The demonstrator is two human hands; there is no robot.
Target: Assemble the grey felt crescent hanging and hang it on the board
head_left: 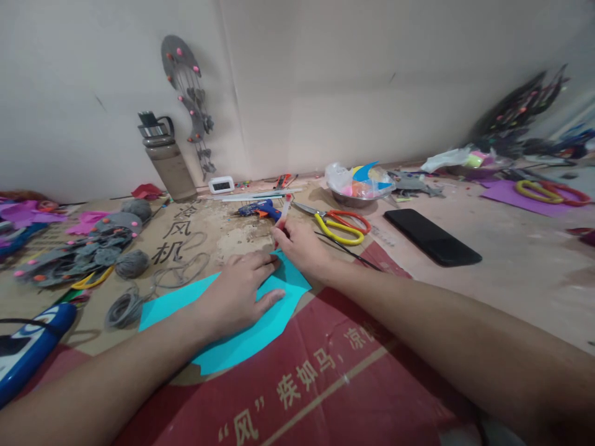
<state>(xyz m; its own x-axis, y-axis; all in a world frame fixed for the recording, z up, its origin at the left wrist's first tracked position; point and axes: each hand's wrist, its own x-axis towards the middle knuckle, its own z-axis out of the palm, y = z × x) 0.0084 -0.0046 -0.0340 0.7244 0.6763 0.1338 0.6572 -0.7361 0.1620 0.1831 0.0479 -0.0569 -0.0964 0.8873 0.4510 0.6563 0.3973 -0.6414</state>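
A turquoise foam sheet (pixel 242 337) lies on flattened cardboard (pixel 325 371) in front of me. My left hand (pixel 237 294) rests flat on the sheet, fingers spread, pressing it down. My right hand (pixel 300 246) is closed round a red and white pen (pixel 283 214), whose tip touches the sheet's far corner just beyond my left fingertips.
Beyond the hands lie a blue glue gun (pixel 260 209), yellow and orange scissors (pixel 341 226), a metal bowl of coloured scraps (pixel 357 186) and a black phone (pixel 432 236). Grey yarn and felt pieces (pixel 88 254) crowd the left. A water bottle (pixel 168 158) stands by the wall.
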